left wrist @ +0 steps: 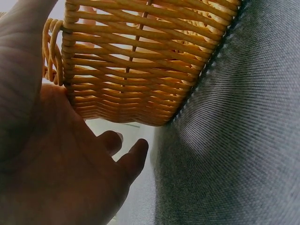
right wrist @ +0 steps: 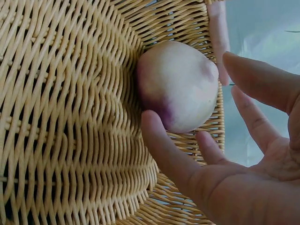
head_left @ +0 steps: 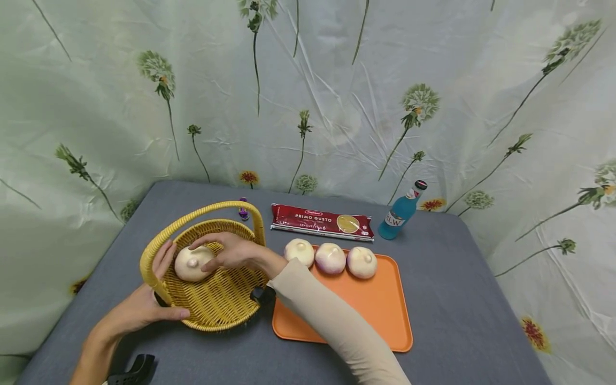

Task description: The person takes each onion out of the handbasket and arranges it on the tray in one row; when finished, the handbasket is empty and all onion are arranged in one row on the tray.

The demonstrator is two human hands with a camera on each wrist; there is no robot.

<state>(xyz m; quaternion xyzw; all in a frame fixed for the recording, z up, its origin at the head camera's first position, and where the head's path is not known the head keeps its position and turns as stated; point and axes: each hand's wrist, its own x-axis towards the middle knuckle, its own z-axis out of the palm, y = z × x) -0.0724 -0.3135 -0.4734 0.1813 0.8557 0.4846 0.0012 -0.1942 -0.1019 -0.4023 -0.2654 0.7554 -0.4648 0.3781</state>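
Observation:
A yellow wicker basket (head_left: 216, 313) with a tall arched handle stands on the table's left side. Inside, against its left wall, lies a white and purple turnip (head_left: 189, 263). My right hand (head_left: 236, 251) reaches into the basket over it; the fingers (right wrist: 164, 145) are spread about the turnip, one fingertip at its purple side, and the thumb stands apart from it. My left hand (head_left: 141, 307) rests along the basket's outer left side, fingers and thumb extended. In the left wrist view, two of its fingers (left wrist: 133, 161) are clear of the woven wall.
Right of the basket lies an orange tray (head_left: 370, 305) with three turnips (head_left: 330, 259) along its far edge. Behind it are a red spaghetti packet (head_left: 322, 222) and a blue bottle (head_left: 400, 214). A small purple object (head_left: 243, 209) sits behind the basket. A flowered curtain (head_left: 337, 107) surrounds the table.

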